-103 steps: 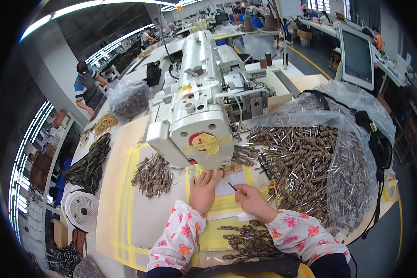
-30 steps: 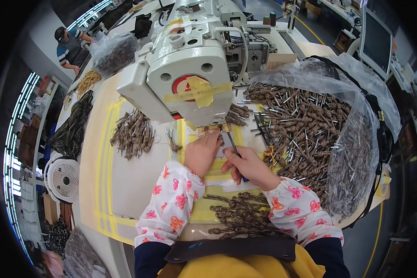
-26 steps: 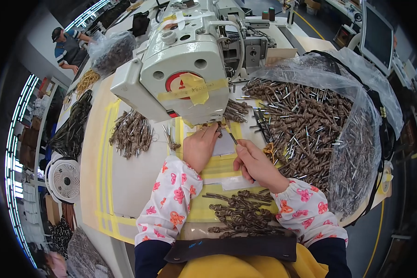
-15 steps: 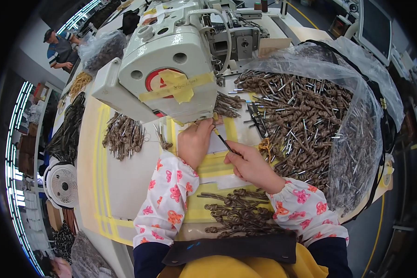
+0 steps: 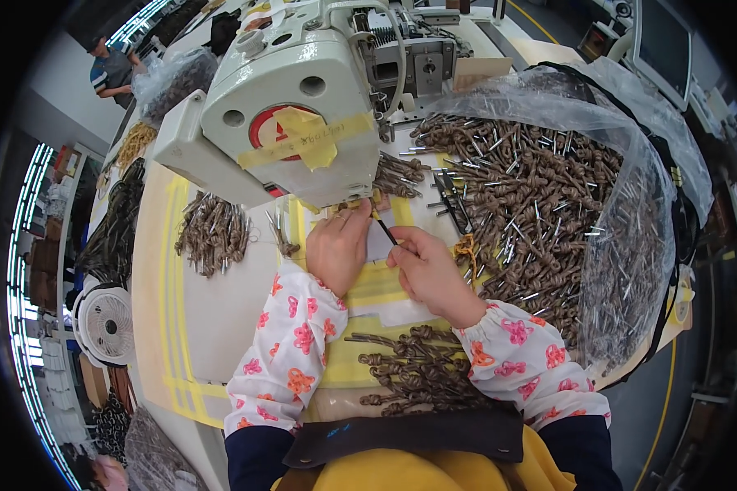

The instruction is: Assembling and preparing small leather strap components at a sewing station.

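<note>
My left hand is under the head of a pale sewing machine, its fingers drawn together near the needle area. What they press or hold is hidden by the hand and the machine. My right hand pinches a thin black stick-like tool, whose far end reaches up to the left fingertips. Close by on the left lie a few brown cords with metal tips. Brown knotted cords lie in front of me, below my right hand. Another bundle of cords sits beside the machine head.
A large heap of knotted cords spills from a clear plastic bag on the right. A dark hand tool lies at its edge. Left are a cord pile and white fan. Another person stands far left.
The view has shifted slightly. Both hands remain at the machine; my right hand has moved a little closer to the left, and the black tool stands somewhat steeper.
</note>
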`<state>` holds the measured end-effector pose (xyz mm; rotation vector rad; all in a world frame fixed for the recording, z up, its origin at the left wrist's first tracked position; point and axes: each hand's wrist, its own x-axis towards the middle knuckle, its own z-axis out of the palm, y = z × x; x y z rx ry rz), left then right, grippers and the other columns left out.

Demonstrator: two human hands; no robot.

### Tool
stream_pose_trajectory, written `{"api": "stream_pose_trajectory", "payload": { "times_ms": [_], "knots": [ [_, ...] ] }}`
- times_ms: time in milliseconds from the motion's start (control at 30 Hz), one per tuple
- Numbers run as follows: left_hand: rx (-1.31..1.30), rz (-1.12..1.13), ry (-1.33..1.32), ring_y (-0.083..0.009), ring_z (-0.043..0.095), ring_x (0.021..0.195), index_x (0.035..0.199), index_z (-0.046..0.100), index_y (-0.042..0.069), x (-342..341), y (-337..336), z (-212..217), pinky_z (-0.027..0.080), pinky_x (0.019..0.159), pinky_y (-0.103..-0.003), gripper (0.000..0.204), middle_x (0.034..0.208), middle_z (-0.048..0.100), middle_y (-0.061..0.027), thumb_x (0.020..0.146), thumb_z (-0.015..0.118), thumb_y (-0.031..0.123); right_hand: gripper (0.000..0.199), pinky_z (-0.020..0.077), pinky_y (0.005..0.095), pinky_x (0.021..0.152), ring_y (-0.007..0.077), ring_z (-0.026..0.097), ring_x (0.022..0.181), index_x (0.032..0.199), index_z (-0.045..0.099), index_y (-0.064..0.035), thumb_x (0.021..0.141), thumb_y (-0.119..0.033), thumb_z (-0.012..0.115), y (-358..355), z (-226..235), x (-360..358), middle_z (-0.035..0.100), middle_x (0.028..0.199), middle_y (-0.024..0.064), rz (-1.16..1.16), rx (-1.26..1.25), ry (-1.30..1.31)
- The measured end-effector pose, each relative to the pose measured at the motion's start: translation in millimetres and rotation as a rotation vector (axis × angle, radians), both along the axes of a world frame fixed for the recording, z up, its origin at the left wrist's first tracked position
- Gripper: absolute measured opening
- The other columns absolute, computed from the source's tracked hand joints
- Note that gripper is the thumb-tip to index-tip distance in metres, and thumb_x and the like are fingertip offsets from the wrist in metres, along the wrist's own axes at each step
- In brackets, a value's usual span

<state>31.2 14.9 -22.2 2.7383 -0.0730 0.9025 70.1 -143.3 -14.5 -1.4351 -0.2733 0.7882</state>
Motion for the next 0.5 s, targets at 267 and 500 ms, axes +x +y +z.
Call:
{"api": "stream_pose_trajectory", "payload": {
  "times_ms": [267, 500],
  "knots": [
    [0.121, 0.02, 0.089, -0.0235, 0.058, 0.061, 0.111, 0.059, 0.001, -8, -1, -3, 0.041, 0.054, -0.036, 0.038, 0.079, 0.063, -0.0087, 0.073, 0.057, 0.001, 0.036, 0.0316, 0.0212, 0.038, 0.0059, 0.04, 0.043, 0.124, 0.04, 0.0038, 0.089, -0.002, 0.045, -2, -3, -3, 0.053, 0.081, 0.0072, 0.015, 0.009, -0.063],
    [0.044, 0.0, 0.081, -0.0247, 0.058, 0.061, 0.116, 0.057, 0.003, -12, 0, -3, 0.043, 0.055, -0.034, 0.043, 0.08, 0.063, -0.0104, 0.073, 0.056, 0.0, 0.037, 0.0293, 0.0219, 0.035, 0.0055, 0.038, 0.042, 0.127, 0.038, 0.0025, 0.092, -0.003, 0.042, -8, 9, -9, 0.052, 0.082, 0.0071, 0.014, 0.013, 0.058]
  ]
}}
